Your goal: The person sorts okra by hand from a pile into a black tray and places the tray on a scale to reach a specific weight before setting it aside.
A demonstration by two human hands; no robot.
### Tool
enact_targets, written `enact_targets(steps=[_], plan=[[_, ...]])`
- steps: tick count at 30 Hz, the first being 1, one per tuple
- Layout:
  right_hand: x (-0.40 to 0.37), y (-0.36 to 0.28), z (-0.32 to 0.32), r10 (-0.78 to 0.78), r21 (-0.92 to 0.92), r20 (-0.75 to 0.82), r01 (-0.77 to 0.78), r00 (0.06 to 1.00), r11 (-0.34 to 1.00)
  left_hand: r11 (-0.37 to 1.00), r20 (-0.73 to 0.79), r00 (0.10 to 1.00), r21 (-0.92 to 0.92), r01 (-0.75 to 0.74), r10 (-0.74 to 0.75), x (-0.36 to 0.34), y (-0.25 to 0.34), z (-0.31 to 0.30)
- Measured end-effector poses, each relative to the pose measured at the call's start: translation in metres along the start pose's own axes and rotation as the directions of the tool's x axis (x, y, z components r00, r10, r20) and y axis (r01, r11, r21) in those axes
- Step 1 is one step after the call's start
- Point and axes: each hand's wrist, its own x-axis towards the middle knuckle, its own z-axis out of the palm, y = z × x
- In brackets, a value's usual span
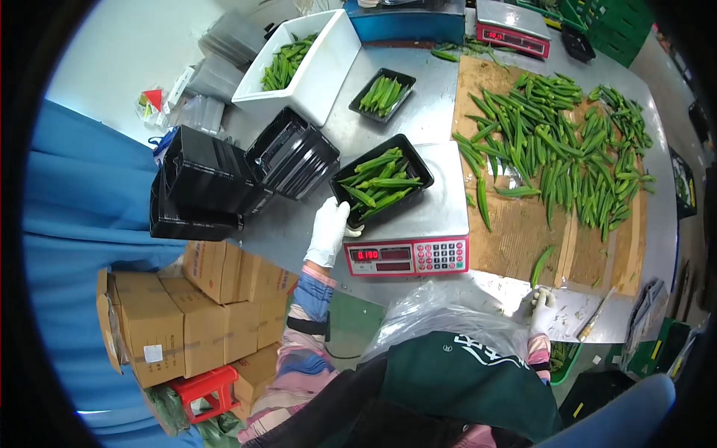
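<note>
My left hand (328,231), in a white glove, grips the near-left edge of a black plastic tray (420,160). Several green okra pods (381,179) lie in that tray, which rests tilted on the scale's metal plate (444,201). The red digits on the scale's panel (407,256) read 0.190. Near the front table edge, my gloved right hand (544,310) has its fingers curled at the lower end of a single okra pod (541,266). The fingertips are small in view and partly hidden.
Loose okra (567,149) is heaped on a cardboard sheet (508,246), with a knife (596,315) at its front edge. Stacked black trays (295,157), a filled tray (382,95) and a white foam box (321,89) stand left. A second scale (513,30) is behind.
</note>
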Motion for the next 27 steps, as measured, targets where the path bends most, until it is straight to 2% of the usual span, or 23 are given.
enact_targets(steps=[1, 4, 5, 7, 8, 10, 12, 13, 16, 17, 18, 20, 21, 22, 24, 26, 27], plan=[[-0.003, -0.007, -0.001, 0.057, -0.008, 0.000, -0.057, 0.998, 0.998, 1.000, 0.015, 1.000, 0.006, -0.021, 0.021, 0.007, 0.007, 0.002], [-0.002, -0.002, -0.001, -0.009, 0.023, 0.014, 0.009, 1.000, 1.000, 0.998, 0.087, 0.995, -0.042, -0.040, 0.043, 0.045, 0.027, 0.004], [-0.004, -0.006, 0.000, -0.006, 0.046, 0.019, 0.005, 1.000, 0.999, 0.968, 0.155, 0.962, 0.085, -0.238, 0.223, 0.072, 0.022, -0.001], [-0.003, -0.007, 0.001, 0.003, 0.019, 0.012, -0.003, 1.000, 1.000, 0.979, 0.148, 0.968, -0.021, -0.200, 0.201, 0.109, 0.042, 0.013], [-0.003, -0.005, 0.001, 0.008, 0.007, 0.006, -0.008, 1.000, 1.000, 0.982, 0.131, 0.980, -0.134, -0.135, 0.153, 0.131, 0.050, 0.021], [0.000, 0.005, -0.002, -0.009, -0.022, 0.003, 0.009, 1.000, 1.000, 0.989, 0.108, 0.990, -0.125, -0.076, 0.089, 0.185, 0.055, 0.034], [-0.003, 0.001, -0.002, 0.009, -0.016, 0.011, -0.009, 1.000, 1.000, 0.981, 0.078, 0.987, -0.142, -0.130, 0.142, 0.238, 0.050, 0.049], [-0.003, 0.003, -0.001, -0.003, -0.015, 0.006, 0.003, 1.000, 1.000, 0.960, 0.031, 0.983, -0.223, -0.168, 0.179, 0.247, 0.051, 0.059], [-0.006, 0.001, -0.001, -0.022, -0.024, 0.005, 0.022, 1.000, 0.999, 0.974, -0.044, 0.996, -0.217, 0.065, -0.076, 0.261, 0.057, 0.068], [-0.007, 0.001, -0.001, -0.016, -0.024, 0.003, 0.017, 1.000, 1.000, 0.989, -0.039, 0.998, -0.142, 0.049, -0.055, 0.261, 0.056, 0.065], [-0.010, -0.002, -0.001, -0.008, -0.023, 0.001, 0.008, 1.000, 1.000, 0.998, 0.057, 0.998, -0.055, -0.007, 0.010, 0.247, 0.069, 0.061], [-0.013, -0.005, 0.000, -0.002, -0.006, -0.001, 0.002, 1.000, 1.000, 0.918, 0.080, 0.935, 0.175, -0.355, 0.347, 0.234, 0.077, 0.043], [-0.013, -0.005, 0.002, 0.008, 0.018, -0.001, -0.008, 1.000, 1.000, 0.722, 0.035, 0.788, 0.378, -0.580, 0.614, 0.207, 0.085, 0.032], [-0.012, -0.006, 0.003, 0.015, 0.042, -0.003, -0.015, 1.000, 0.999, 0.436, 0.058, 0.559, 0.560, -0.704, 0.827, 0.168, 0.099, 0.019], [-0.013, -0.019, 0.005, 0.018, 0.017, -0.010, -0.018, 1.000, 1.000, 0.170, 0.061, 0.419, 0.854, -0.492, 0.906, 0.105, 0.133, -0.002], [-0.012, -0.013, 0.007, 0.037, 0.049, -0.028, -0.036, 0.999, 0.998, 0.333, -0.065, 0.516, 0.830, -0.447, 0.854, 0.093, 0.126, -0.044], [-0.010, -0.011, 0.008, 0.056, 0.076, -0.020, -0.054, 0.998, 0.996, 0.400, -0.060, 0.607, 0.802, -0.443, 0.792, 0.091, 0.115, -0.070]])
